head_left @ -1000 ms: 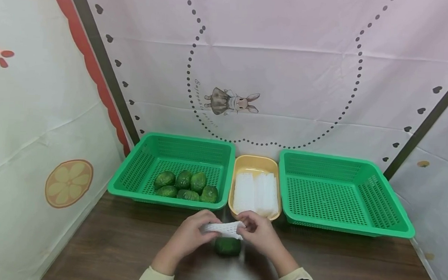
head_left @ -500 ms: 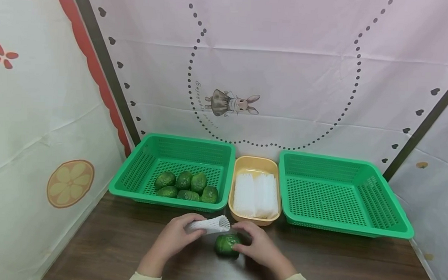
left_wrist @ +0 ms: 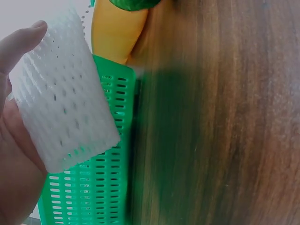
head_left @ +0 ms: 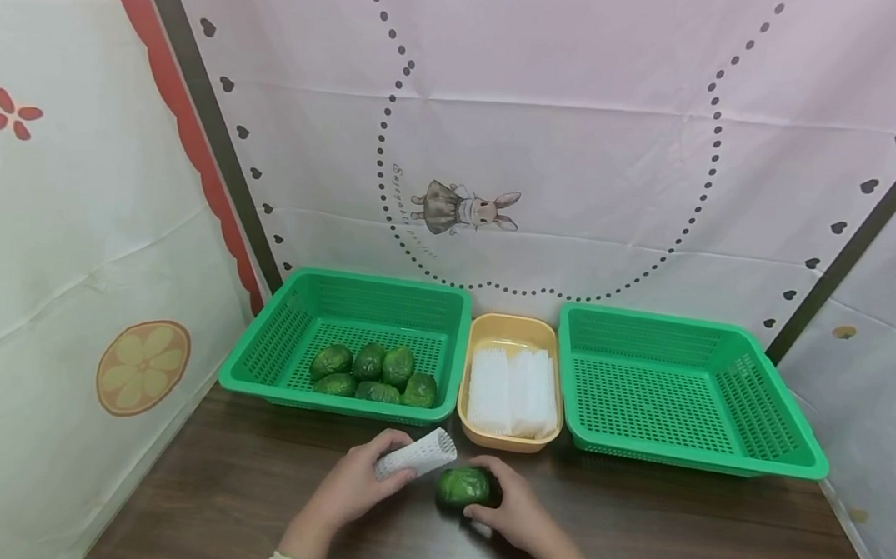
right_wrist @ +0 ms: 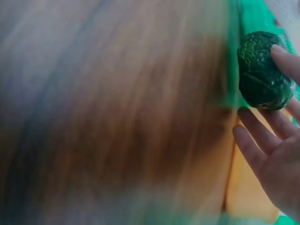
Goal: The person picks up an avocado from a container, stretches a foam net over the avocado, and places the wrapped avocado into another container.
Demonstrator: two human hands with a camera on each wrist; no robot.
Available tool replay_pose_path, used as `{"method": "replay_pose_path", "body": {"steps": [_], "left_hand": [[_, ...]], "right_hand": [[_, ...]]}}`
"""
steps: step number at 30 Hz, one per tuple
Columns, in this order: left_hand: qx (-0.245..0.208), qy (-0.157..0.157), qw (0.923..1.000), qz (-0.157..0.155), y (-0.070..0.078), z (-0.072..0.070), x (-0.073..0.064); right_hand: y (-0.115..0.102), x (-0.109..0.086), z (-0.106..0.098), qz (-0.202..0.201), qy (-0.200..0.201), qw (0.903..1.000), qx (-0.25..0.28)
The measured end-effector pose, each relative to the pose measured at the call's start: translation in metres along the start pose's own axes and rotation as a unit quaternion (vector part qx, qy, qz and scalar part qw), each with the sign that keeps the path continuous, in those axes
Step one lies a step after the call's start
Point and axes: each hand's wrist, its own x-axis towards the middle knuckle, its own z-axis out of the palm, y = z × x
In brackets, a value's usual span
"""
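Note:
In the head view my left hand (head_left: pixel 352 484) holds a white foam fruit net (head_left: pixel 419 455) between thumb and fingers. The net is a tube, its round end opening toward the right. The left wrist view shows the thumb laid over the foam net (left_wrist: pixel 65 93), with the palm behind it. My right hand (head_left: pixel 517 503) grips a dark green, wrinkled oval fruit (head_left: pixel 463 487) just right of the net, apart from it. Thumb and fingertips pinch the green fruit (right_wrist: pixel 263 70) in the right wrist view, while the lower fingers are spread beside it.
A green basket (head_left: pixel 265 338) at the left holds several more green fruits (head_left: pixel 369 362). Between the baskets stands a yellow tray (head_left: pixel 513 326) with stacked white foam nets (head_left: pixel 514 391). Another green basket (head_left: pixel 694 390) stands at the right. Brown wooden tabletop (head_left: pixel 670 531) lies in front.
The right hand has let go of the foam net and taken hold of the fruit on the table. The left hand has drawn left with the net, its end now tilted up.

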Motion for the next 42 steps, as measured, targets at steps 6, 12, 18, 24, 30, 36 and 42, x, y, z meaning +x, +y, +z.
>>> {"method": "replay_pose_path", "body": {"steps": [6,12,18,24,30,36,42], "left_hand": [[0.001,-0.009,0.9997,0.024,0.000,0.005,0.000],[0.003,-0.030,0.9984,0.048,0.002,0.014,0.001],[0.014,-0.040,0.9966,0.071,0.009,0.024,0.005],[0.012,-0.032,0.9973,0.065,0.018,0.028,0.010],[0.032,-0.014,0.9980,0.054,0.022,0.032,0.016],[0.041,-0.012,0.9968,0.068,0.024,0.038,0.018],[0.069,-0.016,0.9952,0.067,0.027,0.041,0.020]], "right_hand": [[-0.007,-0.016,-0.024,0.009,0.066,0.9963,0.054],[-0.015,-0.023,-0.037,0.025,0.127,0.9867,0.098],[-0.023,-0.023,-0.042,0.016,0.151,0.9807,0.123],[-0.024,-0.022,-0.042,0.005,0.166,0.9748,0.149],[-0.019,-0.022,-0.041,-0.018,0.186,0.9698,0.157],[-0.015,-0.025,-0.043,-0.046,0.186,0.9700,0.149],[-0.013,-0.027,-0.045,-0.044,0.182,0.9714,0.146]]}}
